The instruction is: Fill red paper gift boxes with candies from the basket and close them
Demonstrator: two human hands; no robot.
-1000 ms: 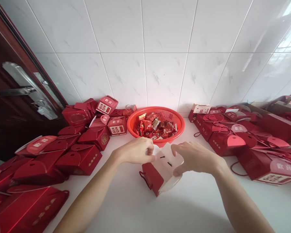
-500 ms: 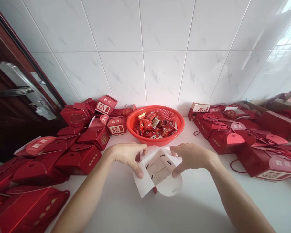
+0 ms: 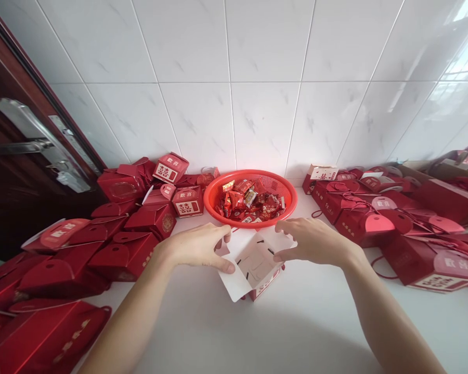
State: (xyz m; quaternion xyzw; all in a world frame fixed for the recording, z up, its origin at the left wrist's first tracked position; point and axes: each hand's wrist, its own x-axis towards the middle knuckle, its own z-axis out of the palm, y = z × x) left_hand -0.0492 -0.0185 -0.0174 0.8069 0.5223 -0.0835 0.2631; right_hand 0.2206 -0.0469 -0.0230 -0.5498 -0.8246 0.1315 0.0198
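Note:
An opened red gift box [image 3: 254, 264] with a white inside stands on the counter before me, its top flaps spread outward. Small dark marks or slits show on its inner base. My left hand [image 3: 200, 248] curls around the box's left side, thumb on the white flap nearest me and fingers at the far left flap. On the other side, my right hand [image 3: 314, 243] grips the right flap between thumb and bent fingers. Behind the box sits a red plastic basket [image 3: 250, 225] of wrapped candies [image 3: 249, 200].
Closed red gift boxes [image 3: 127, 254] are heaped along the left. More red boxes [image 3: 364, 223] with cords fill the right, beside a carton [image 3: 413, 171]. A tiled wall [image 3: 265, 119] rises behind the white counter [image 3: 218, 337], and a door handle [image 3: 23, 145] is at left.
The rounded front flap has dropped out of sight, so the box's printed front side now shows. My hands have moved slightly apart, and the box's inside looks deeper.

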